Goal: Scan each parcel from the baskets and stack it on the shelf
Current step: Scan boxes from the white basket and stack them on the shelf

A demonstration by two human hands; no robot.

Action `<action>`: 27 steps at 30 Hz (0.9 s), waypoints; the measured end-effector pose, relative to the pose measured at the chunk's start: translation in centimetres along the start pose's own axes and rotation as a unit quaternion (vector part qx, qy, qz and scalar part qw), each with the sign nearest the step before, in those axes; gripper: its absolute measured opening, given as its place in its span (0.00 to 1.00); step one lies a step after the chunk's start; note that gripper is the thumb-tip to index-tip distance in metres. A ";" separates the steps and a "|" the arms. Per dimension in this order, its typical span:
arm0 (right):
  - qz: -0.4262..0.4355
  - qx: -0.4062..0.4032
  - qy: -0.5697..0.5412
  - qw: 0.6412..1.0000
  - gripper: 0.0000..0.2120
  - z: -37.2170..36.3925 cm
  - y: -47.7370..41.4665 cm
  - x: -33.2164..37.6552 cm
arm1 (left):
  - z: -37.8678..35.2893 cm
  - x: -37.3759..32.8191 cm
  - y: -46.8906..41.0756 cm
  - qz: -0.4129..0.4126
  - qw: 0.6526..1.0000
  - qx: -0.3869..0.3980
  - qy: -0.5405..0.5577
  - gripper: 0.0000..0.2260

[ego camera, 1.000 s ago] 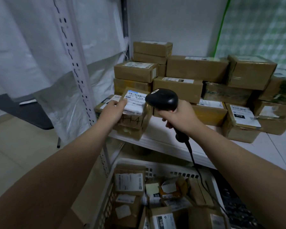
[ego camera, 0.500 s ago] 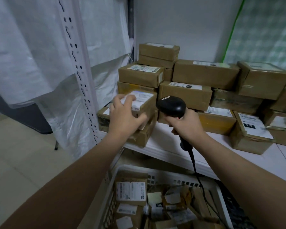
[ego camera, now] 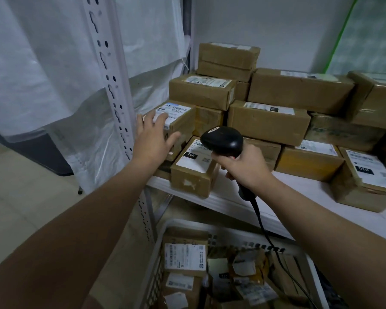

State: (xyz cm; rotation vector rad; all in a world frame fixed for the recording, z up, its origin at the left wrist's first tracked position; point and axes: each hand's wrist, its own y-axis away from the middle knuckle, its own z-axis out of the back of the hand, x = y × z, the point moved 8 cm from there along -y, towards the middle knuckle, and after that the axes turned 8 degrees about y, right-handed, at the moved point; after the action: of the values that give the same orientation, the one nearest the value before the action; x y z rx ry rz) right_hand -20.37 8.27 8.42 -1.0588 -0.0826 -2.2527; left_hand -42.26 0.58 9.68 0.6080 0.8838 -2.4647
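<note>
Operator: Since half a second ago my left hand (ego camera: 153, 139) has let its curl go, and the parcel (ego camera: 178, 120) has shifted toward the post (ego camera: 112, 85). A box marked 15H (ego camera: 194, 168) shows where the hand covered it.

Desk: How do the fingers lie?

Operator: Spread and nearly straight across the parcel's white label, thumb out along its near face. They touch it but don't wrap it.

Desk: Where does the parcel sit?

Operator: At 10 o'clock in my view, on the left end of the shelf (ego camera: 232, 205). It rests atop a lower box and touches the brown stack (ego camera: 267, 121) at its 3 o'clock.

Desk: Right hand?

Operator: My right hand (ego camera: 243, 168) is wrapped round the handle of the black scanner (ego camera: 223, 139). The scanner's head is just beside the 15H box. Its cable (ego camera: 262, 224) drops toward 6 o'clock, over the basket (ego camera: 153, 284).

Desk: What's in the basket?

Operator: It's white and slatted, below the shelf edge, and it holds a jumble of brown parcels. One large-labelled parcel (ego camera: 185, 256) stands at the basket's 11 o'clock corner. Smaller labelled ones lie below it and crumpled ones toward 3 o'clock. How many there are I cannot tell.

Desk: And the shelf?

Operator: Boxes are piled two and three high from 12 to 3 o'clock. One marked 010 (ego camera: 366, 175) sits near the front edge at 3 o'clock.
</note>
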 end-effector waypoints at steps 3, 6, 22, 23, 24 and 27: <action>-0.015 0.007 -0.003 1.000 0.12 0.5 1.3 0.0 | 0.5 -0.9 2.0 -0.014 1.000 -0.007 0.002 0.27; -0.038 0.062 -0.019 0.997 0.10 0.7 3.9 -0.5 | 0.7 -2.7 6.1 -0.044 0.998 -0.009 0.049 0.26; -0.162 0.166 0.045 0.972 0.10 -1.2 21.2 -16.4 | -17.3 -2.9 31.7 -0.003 0.937 0.343 0.068 0.22; -0.179 0.170 0.034 0.969 0.10 -1.4 21.8 -17.2 | -18.9 -2.7 32.9 0.013 0.920 0.388 0.062 0.23; -0.189 0.173 0.029 0.966 0.10 -1.5 22.3 -17.7 | -20.1 -2.6 34.0 0.027 0.900 0.433 0.046 0.25; -0.198 0.169 0.024 0.965 0.12 -1.7 23.2 -18.6 | -22.8 -2.4 36.6 0.064 0.841 0.538 0.014 0.26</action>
State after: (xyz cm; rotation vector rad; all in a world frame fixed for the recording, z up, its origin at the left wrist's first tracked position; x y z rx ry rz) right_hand 0.58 -0.96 -10.63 -0.8578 -0.6888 -2.4907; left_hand -14.71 -8.86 -22.28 0.9902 -0.6480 -2.6423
